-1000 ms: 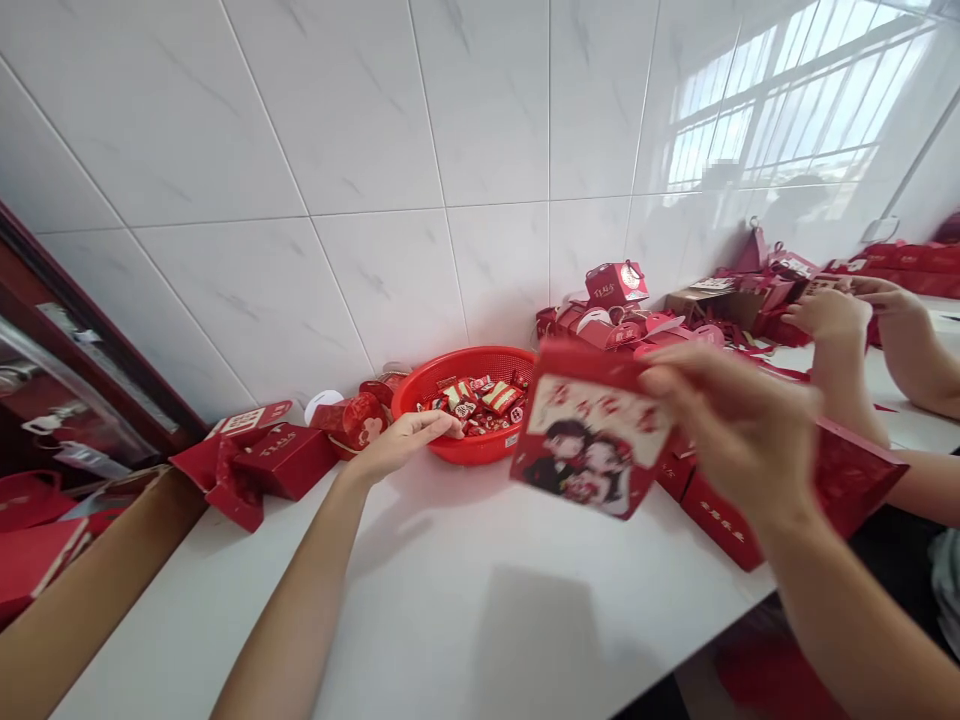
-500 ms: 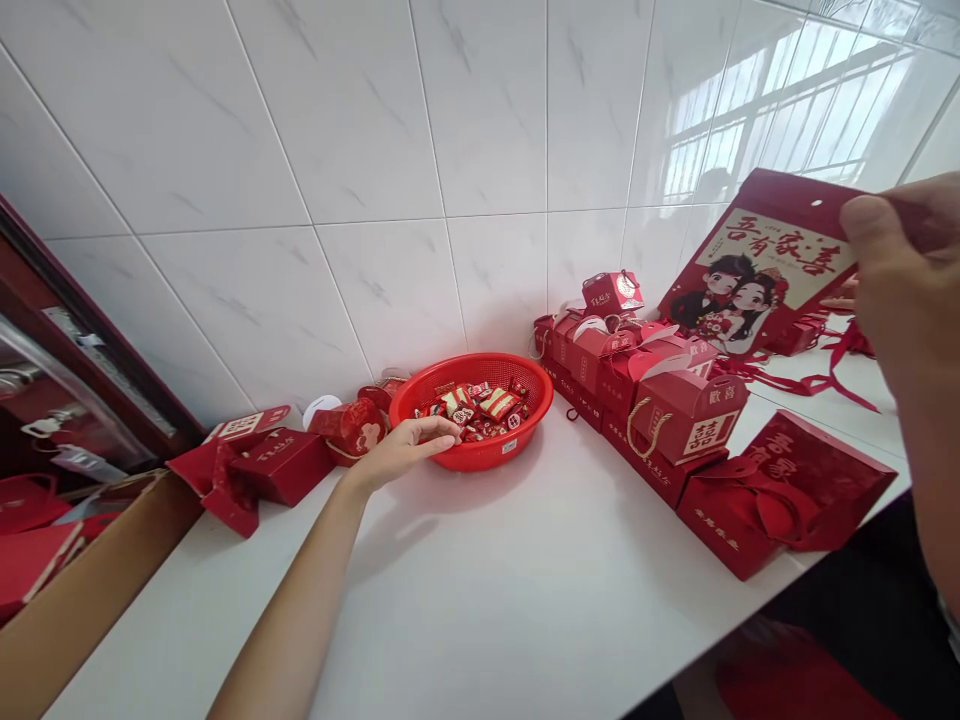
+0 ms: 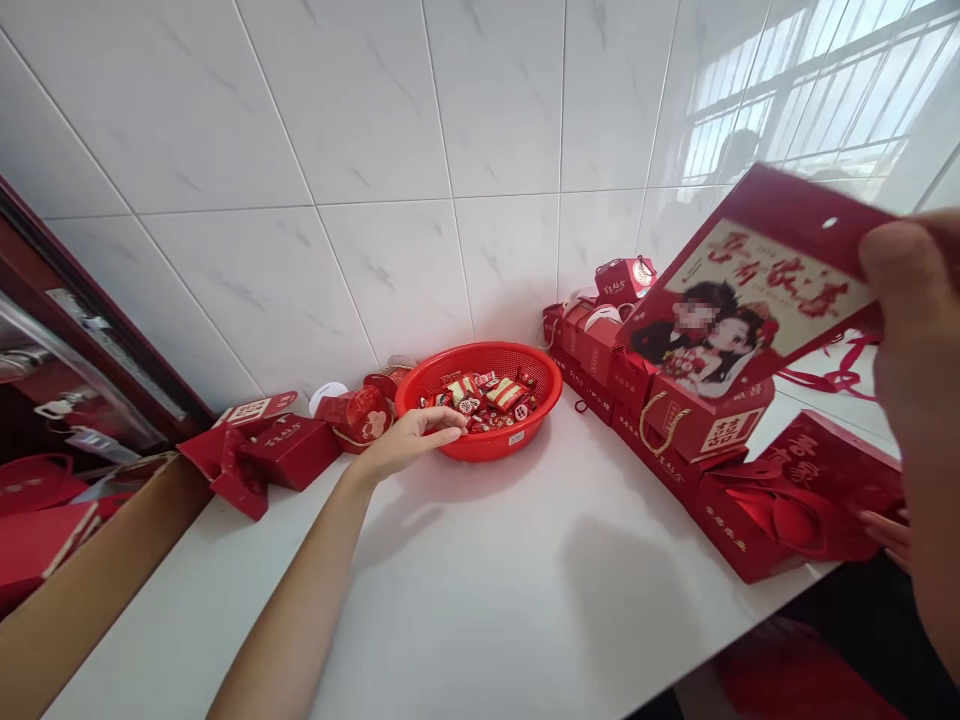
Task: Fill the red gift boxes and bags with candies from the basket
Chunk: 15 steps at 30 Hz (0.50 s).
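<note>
My left hand point(image 3: 409, 442) reaches in from the front left and rests by the near left rim of a red plastic basket point(image 3: 487, 447). Its fingers are stretched out, with a small gap between thumb and forefinger and nothing visible in them. Wrapped candies point(image 3: 504, 393) lie in the basket. At the upper right, my right hand point(image 3: 911, 270) is closed on the top edge of a red gift bag point(image 3: 795, 200) with a cartoon couple and gold lettering. The bag hangs tilted above the table, slightly blurred; its lower right part is behind my wrist.
Red gift boxes point(image 3: 712, 405) are lined up along the right, some with rope handles. An open red box point(image 3: 750, 530) stands in front. Another person's fingers point(image 3: 889, 535) touch it. More boxes point(image 3: 292, 450) lie left of the basket, beside a cardboard carton point(image 3: 112, 570). White tiles back the table.
My right hand has brought the gift bag a little lower and nearer, over the row of boxes. Another person's fingers have appeared at the open box. My left hand stays by the basket.
</note>
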Each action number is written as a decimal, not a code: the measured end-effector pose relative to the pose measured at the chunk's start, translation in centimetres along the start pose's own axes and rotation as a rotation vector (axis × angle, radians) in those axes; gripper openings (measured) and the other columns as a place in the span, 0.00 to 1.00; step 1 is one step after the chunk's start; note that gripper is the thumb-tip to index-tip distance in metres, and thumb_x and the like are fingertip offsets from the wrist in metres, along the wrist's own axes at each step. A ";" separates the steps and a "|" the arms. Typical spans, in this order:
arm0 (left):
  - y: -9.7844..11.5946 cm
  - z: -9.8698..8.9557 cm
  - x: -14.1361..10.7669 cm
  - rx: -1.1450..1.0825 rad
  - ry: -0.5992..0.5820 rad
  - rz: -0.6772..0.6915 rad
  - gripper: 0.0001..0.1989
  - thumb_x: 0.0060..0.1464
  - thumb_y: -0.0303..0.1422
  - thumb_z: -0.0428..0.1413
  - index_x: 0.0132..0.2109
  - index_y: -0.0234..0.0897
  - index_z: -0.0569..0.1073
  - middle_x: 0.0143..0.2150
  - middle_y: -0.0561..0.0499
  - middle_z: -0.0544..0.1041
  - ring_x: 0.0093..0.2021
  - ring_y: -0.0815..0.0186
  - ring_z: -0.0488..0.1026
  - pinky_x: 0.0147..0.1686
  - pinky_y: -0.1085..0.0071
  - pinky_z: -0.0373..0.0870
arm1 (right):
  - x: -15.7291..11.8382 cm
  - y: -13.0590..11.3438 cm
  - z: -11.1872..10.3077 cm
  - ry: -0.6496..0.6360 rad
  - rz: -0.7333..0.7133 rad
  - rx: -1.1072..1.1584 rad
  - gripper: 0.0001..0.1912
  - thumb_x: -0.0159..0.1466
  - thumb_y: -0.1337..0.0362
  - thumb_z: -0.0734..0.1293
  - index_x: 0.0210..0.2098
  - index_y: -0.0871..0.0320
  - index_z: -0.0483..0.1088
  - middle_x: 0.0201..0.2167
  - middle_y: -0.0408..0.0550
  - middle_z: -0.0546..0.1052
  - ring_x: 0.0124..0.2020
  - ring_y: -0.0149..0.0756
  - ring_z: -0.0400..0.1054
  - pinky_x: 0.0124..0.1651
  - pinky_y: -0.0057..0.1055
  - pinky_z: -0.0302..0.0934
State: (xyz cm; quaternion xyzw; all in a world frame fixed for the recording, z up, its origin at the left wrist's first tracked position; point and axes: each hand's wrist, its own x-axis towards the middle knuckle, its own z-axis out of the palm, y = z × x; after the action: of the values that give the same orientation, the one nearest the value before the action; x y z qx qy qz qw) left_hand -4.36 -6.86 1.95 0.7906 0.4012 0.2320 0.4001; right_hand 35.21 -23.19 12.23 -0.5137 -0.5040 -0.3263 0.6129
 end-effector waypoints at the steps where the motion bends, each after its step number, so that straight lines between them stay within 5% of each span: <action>1: 0.0 0.0 0.0 -0.007 0.004 -0.002 0.21 0.54 0.49 0.59 0.47 0.40 0.78 0.53 0.46 0.78 0.58 0.53 0.71 0.59 0.59 0.65 | -1.1 -1.0 -0.1 -0.050 -0.019 -0.036 0.20 0.67 0.50 0.66 0.40 0.63 0.78 0.27 0.48 0.74 0.26 0.27 0.63 0.29 0.29 0.55; 5: -0.3 0.1 0.2 -0.044 0.005 0.018 0.19 0.54 0.47 0.60 0.46 0.39 0.78 0.50 0.46 0.79 0.55 0.54 0.73 0.57 0.60 0.67 | -6.7 -2.6 1.0 -0.351 -0.141 -0.032 0.14 0.68 0.55 0.65 0.35 0.59 0.76 0.25 0.45 0.77 0.23 0.27 0.66 0.27 0.25 0.57; 10: -0.9 0.4 0.4 -0.094 0.022 0.040 0.16 0.53 0.43 0.62 0.44 0.37 0.78 0.47 0.46 0.81 0.51 0.57 0.75 0.54 0.62 0.68 | -13.3 -0.6 4.9 -0.652 -0.066 -0.224 0.22 0.71 0.52 0.57 0.30 0.58 0.73 0.26 0.48 0.78 0.22 0.34 0.69 0.24 0.29 0.52; 15: -1.1 0.6 0.3 -0.163 0.019 0.062 0.16 0.51 0.42 0.63 0.43 0.36 0.78 0.45 0.45 0.81 0.49 0.58 0.76 0.52 0.62 0.69 | -13.6 -1.0 8.4 -0.937 0.117 -0.542 0.17 0.70 0.58 0.58 0.30 0.58 0.71 0.32 0.51 0.79 0.24 0.38 0.70 0.23 0.31 0.46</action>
State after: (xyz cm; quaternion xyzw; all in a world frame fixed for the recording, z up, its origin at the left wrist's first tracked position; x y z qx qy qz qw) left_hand -4.23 -6.45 0.73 0.7652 0.3603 0.2837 0.4518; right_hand 28.09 -16.98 -0.68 -0.7709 -0.5916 -0.1461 0.1855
